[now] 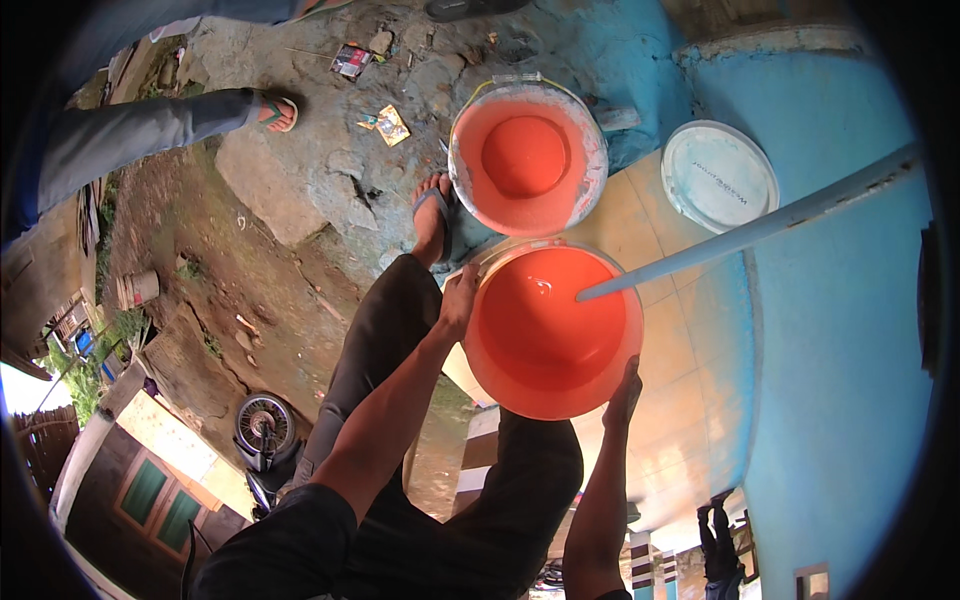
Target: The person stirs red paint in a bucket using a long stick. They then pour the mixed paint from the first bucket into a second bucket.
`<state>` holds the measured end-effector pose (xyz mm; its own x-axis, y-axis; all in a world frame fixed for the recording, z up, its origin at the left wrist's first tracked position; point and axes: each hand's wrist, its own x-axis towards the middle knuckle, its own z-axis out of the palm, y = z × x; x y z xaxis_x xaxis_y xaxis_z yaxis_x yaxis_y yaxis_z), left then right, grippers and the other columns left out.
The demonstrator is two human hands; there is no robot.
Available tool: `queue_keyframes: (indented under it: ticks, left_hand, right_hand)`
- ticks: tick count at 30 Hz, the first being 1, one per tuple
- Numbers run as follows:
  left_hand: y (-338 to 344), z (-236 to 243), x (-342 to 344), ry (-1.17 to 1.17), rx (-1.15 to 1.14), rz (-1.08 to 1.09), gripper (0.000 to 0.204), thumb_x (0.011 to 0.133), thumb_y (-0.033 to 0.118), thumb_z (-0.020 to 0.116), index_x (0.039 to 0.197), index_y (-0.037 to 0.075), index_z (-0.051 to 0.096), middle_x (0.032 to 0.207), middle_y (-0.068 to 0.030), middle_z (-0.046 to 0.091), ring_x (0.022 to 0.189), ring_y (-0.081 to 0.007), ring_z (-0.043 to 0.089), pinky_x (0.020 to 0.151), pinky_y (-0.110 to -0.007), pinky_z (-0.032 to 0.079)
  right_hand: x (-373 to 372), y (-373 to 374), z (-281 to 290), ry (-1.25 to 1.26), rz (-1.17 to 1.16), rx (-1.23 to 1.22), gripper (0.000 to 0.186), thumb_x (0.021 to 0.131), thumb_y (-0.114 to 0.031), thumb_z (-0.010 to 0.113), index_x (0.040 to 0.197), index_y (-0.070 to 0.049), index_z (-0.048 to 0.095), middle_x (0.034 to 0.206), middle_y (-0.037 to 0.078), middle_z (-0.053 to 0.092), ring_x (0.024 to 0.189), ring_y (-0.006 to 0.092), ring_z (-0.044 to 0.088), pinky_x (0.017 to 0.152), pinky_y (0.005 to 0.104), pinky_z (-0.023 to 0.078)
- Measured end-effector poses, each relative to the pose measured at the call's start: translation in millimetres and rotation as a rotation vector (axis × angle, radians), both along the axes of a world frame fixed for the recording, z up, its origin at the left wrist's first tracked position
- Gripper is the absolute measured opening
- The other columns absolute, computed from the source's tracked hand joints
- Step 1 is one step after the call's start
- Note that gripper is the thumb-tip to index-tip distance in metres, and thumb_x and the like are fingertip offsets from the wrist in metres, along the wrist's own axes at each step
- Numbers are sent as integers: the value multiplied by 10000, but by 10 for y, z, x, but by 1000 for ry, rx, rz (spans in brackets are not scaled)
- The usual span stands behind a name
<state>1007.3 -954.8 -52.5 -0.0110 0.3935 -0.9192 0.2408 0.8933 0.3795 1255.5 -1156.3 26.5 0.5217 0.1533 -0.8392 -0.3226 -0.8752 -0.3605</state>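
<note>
Between my two hands is a bucket of orange paint (550, 395), with wet, shiny paint inside. My left hand (459, 302) grips its left side near the rim. My right hand (622, 393) holds its lower right side, the fingers partly hidden by the wall. A long pale stick (760, 234) slants from the right with its end in the paint. Just beyond stands a second, paint-smeared bucket (590, 150) with a wire handle, orange inside and holding orange paint at the bottom. The two rims are close together; whether they touch I cannot tell.
A round white lid (718, 175) lies on the tiles, right of the far bucket. A blue wall (850, 330) rises at the right. Another person's sandalled foot (277, 113) is on the ground at the upper left. Litter (390, 126) and a motorbike wheel (265, 424) are farther off.
</note>
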Motion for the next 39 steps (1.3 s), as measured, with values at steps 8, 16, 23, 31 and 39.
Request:
queue_keyframes:
  ticks: [8,16,23,31,39]
  left_hand:
    - [48,26,43,11,56,-40,430,907,420,425,754,28,517,658,24,398,612,-82,342,555,-267,317]
    - [126,3,-3,-46,54,-60,449,905,395,389,864,-19,559,764,-42,509,735,-124,470,689,-279,397]
    - [82,-16,-109,-220,126,20,425,906,379,421,1005,-13,551,924,-69,555,901,-147,506,838,-276,399]
    - [18,166,-131,-236,159,121,369,945,394,454,978,40,552,920,-28,549,886,-94,481,822,-256,399]
    - [17,221,-94,-180,192,127,497,957,444,405,1123,-1,552,1024,-96,589,970,-150,516,869,-287,405]
  right_hand:
    - [-107,218,90,-133,-116,50,690,887,-606,410,906,64,572,678,32,498,637,138,437,571,333,375]
    - [-58,345,194,36,-112,-19,744,903,-583,377,1276,56,449,1220,151,537,1096,239,514,911,338,411]
    - [-86,507,165,-79,-66,133,766,906,-580,376,1361,36,341,1361,161,410,1245,266,401,1016,351,333]
    - [-34,468,118,41,-65,61,794,878,-603,432,1315,56,366,1292,165,403,1188,241,387,988,342,312]
    - [-172,610,193,-96,-45,19,850,833,-669,451,1214,89,489,1061,125,585,951,171,549,800,278,444]
